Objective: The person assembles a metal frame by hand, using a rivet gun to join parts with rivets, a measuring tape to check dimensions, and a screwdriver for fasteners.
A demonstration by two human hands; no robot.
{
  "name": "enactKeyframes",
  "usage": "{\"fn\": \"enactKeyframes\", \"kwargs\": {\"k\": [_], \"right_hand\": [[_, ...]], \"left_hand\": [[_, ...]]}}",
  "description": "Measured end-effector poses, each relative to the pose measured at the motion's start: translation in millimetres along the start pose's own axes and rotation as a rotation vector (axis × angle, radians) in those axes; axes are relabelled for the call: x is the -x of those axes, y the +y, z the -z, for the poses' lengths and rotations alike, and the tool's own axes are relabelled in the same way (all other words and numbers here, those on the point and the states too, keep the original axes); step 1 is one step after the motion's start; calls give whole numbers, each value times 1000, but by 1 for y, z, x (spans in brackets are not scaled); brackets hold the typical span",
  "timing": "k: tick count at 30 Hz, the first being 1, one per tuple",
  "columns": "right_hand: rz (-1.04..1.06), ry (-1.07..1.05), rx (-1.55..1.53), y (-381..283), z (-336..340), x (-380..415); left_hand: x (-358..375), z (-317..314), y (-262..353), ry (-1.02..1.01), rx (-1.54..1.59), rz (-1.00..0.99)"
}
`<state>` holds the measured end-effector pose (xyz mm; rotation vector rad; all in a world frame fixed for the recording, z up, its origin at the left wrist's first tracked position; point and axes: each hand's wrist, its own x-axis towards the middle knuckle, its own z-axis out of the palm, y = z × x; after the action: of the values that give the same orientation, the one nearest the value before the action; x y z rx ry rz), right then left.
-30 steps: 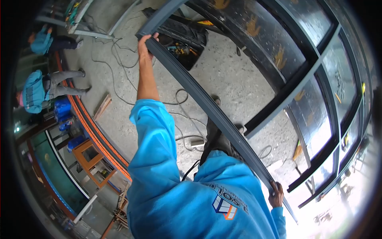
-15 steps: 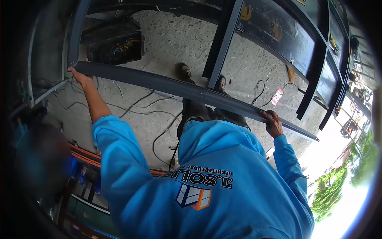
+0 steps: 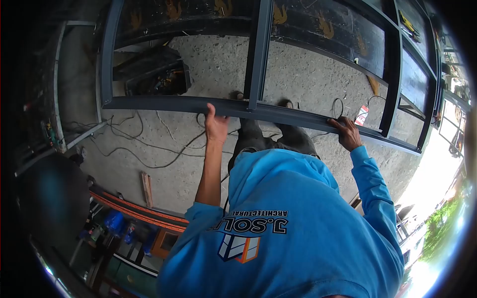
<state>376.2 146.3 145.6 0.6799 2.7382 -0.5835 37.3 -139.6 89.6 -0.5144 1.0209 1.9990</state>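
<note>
A dark grey metal bar runs across in front of me, along the near side of a large dark frame. It meets the frame's left side bar, a middle bar and a bar at the right. My left hand is at the bar's near edge, left of the middle joint, thumb raised and apart from the fingers, which are partly hidden. Further right, my right hand grips the bar, its fingers curled over the top.
A black bin of mixed small items stands on the concrete floor beyond the bar. Cables trail over the floor at left. Orange-edged rails lie behind me. Yellow-handled pliers rest on the frame at upper right.
The bar's right part has moved up against the frame's crossbars, closing the earlier gaps. My left hand has left the bar's left corner and moved right; my right hand stays on the bar.
</note>
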Motion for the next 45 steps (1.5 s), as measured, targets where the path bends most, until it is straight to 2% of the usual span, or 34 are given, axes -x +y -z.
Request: {"fn": "enactKeyframes", "kwargs": {"k": [1, 4, 9, 11, 13, 14, 15, 16, 17, 18, 19, 20, 22, 23, 25, 26, 27, 29, 30, 31, 32, 34, 35, 37, 38, 40, 41, 43, 45], "right_hand": [[-2, 10, -1, 0, 0, 0], [-26, -5, 17, 2, 0, -1], [16, 64, 34, 2, -6, 1], [52, 121, 23, 3, -11, 1], [63, 170, 8, 4, -14, 2], [74, 174, 49, 8, -21, 2], [107, 217, 17, 11, -24, 3], [101, 204, 64, 8, -23, 4], [114, 214, 122, 12, -32, 2], [68, 112, 126, 8, -30, -1], [80, 138, 151, 10, -36, -2], [68, 152, 120, 12, -42, -6], [91, 199, 47, 14, -42, 0], [122, 236, 16, 17, -33, 7], [205, 427, -169, 34, -12, 37], [190, 520, -358, 45, 7, 60], [157, 538, -331, 67, 26, 86], [-234, 849, -548, 109, 52, 136], [-448, 1078, -594, 140, 55, 156], [-608, 1255, -680, 180, 60, 176], [-856, 1393, -774, 221, 59, 196], [-1170, 1558, -830, 319, 50, 247], [-1389, 1574, -800, 359, 44, 267], [-1414, 1676, -1244, 438, 18, 305], [-1428, 1675, -1240, 457, 19, 315], [-1262, 1741, -1669, 481, 19, 327], [-1267, 1739, -1673, 492, 18, 328], [-1110, 1794, -1749, 518, 21, 327], [-1214, 1742, -1726, 542, 10, 325]], "left_hand": [[4, -4, -18, -49, -8, 74], [10, -28, -63, -122, -73, 106], [-2, -41, -70, -73, -44, 82], [4, -45, -70, 39, -29, 10], [2, -38, -74, 50, 58, -39], [1, -42, -82, 156, 3, -153], [-3, -40, -92, 128, -10, -184], [6, -59, -99, 146, 15, -172], [8, -74, -115, 146, -38, -308], [15, -94, -125, 219, -65, -339], [14, -105, -129, 277, -100, -427], [-6, -84, -128, 209, 42, -373], [-7, -90, -128, 264, -34, -423], [-6, -88, -124, 245, -34, -384], [-7, -84, -120, 229, -53, -383], [-13, -81, -120, 244, -51, -393], [-22, -71, -114, 240, 16, -299], [-33, -59, -112, 234, -57, -317], [-25, -64, -111, 272, -64, -298], [-21, -69, -112, 308, -81, -333], [-22, -71, -113, 344, -98, -368], [-31, -47, -99, 303, -57, -321], [-38, -43, -98, 272, 0, -278], [-58, -47, -104, 265, -26, -267], [-63, -49, -109, 267, -43, -263], [-68, -51, -116, 275, -78, -260], [-71, -53, -121, 277, -89, -263], [-76, -60, -135, 281, -104, -274], [-76, -68, -130, 286, -154, -286]]}}
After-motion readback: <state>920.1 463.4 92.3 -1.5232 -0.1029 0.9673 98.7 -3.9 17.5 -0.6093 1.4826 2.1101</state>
